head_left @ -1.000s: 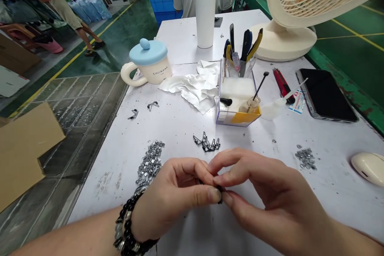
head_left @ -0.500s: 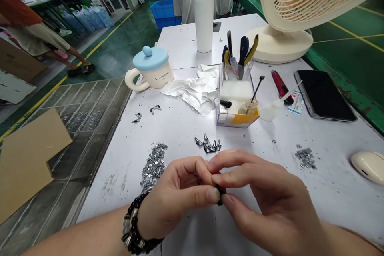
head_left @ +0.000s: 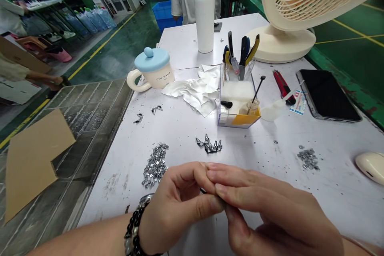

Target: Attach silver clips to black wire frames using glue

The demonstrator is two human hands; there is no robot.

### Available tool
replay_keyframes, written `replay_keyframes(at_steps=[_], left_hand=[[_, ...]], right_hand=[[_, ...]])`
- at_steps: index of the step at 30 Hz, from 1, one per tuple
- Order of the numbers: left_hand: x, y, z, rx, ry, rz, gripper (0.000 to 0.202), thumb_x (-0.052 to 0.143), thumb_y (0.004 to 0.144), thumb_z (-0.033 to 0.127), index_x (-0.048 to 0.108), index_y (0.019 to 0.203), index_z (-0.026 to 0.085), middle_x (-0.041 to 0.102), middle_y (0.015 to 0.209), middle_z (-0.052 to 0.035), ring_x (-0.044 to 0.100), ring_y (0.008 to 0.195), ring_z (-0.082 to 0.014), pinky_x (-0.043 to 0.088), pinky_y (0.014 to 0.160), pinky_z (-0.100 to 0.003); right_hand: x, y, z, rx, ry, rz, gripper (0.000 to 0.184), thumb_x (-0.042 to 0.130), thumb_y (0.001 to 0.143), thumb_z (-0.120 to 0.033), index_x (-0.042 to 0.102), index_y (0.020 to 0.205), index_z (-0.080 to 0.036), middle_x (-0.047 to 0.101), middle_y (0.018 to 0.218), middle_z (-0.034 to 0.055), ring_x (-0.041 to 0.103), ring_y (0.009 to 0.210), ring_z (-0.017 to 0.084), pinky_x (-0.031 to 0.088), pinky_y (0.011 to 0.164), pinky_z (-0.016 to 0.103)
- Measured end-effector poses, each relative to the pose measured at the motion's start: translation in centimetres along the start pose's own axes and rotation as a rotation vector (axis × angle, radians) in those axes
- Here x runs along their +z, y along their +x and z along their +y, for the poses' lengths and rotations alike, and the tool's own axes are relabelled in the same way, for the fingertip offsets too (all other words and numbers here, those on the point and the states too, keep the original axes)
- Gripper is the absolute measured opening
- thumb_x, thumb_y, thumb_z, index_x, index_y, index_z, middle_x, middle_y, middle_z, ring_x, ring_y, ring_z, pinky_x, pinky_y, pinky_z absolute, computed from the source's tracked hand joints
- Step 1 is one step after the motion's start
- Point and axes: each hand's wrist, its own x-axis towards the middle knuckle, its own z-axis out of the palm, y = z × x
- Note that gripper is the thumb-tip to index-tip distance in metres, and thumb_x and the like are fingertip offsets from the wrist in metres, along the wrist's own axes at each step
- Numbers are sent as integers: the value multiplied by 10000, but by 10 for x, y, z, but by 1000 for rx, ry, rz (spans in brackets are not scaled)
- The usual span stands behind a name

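My left hand and my right hand meet low over the white table, fingers pinched together on a small black part that is almost wholly hidden between them. A beaded bracelet is on my left wrist. Just beyond the hands lies a small cluster of black metal clips. A heap of small silver pieces lies to the left of my left hand, and a smaller silver heap lies to the right.
A clear organiser box holds pliers, foam and a small bottle. Behind it are a crumpled white cloth, a lidded mug, a white bottle and a fan. A phone, red cutter and mouse lie right. A person stands behind the table.
My hands have drawn lower and closer to me, the right fingers now flatter over the left fingertips. The black part is more hidden. The person walking at the left has moved away.
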Motion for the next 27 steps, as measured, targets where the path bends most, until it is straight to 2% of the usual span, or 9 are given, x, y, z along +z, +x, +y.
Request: replay_keyframes(at_steps=[3, 8, 11, 13, 17, 27], left_hand=[[1, -2, 1, 13, 21, -3, 117, 655, 761, 40, 624, 712, 141, 631, 810, -8, 599, 759, -91, 495, 692, -180], [-2, -1, 6, 61, 93, -10, 75, 694, 748, 115, 674, 762, 186, 618, 816, -13, 582, 830, -115, 480, 784, -220], [-4, 0, 8, 129, 171, -23, 102, 683, 754, 107, 684, 789, 203, 611, 814, -17, 566, 830, -122, 472, 783, -235], [-5, 1, 8, 166, 221, -28, 109, 672, 765, 109, 682, 797, 213, 606, 804, -14, 560, 827, -126, 466, 783, -249], [-4, 0, 6, 254, 355, -5, 124, 661, 779, 117, 680, 817, 233, 610, 796, -9, 559, 813, -129, 455, 787, -267], [-3, -5, 5, 356, 545, 66, 154, 679, 755, 100, 683, 798, 248, 634, 761, -14, 559, 756, -141, 462, 733, -286]], right_hand=[[3, -2, 0, -6, -12, -4, 490, 578, 623, 45, 628, 1058, -173, 694, 1003, 55, 653, 952, 190, 575, 857, 298], [3, -3, -4, -5, -152, 68, 398, 624, 657, -48, 635, 1030, -186, 667, 1078, 59, 651, 953, 188, 583, 825, 260], [-4, -3, -8, 7, -229, 6, 347, 622, 678, -65, 644, 999, -194, 674, 1053, 66, 672, 887, 179, 587, 789, 225], [-8, -1, -9, 2, -249, -44, 364, 607, 702, -65, 634, 1029, -221, 685, 1016, 59, 682, 847, 186, 597, 759, 242], [-11, 1, -7, -21, -271, -36, 389, 605, 712, -70, 624, 1058, -247, 693, 977, 53, 687, 819, 195, 608, 684, 233], [-10, 1, -6, -80, -276, -56, 287, 619, 718, -62, 643, 966, -205, 702, 939, 67, 683, 828, 174, 596, 728, 207]])
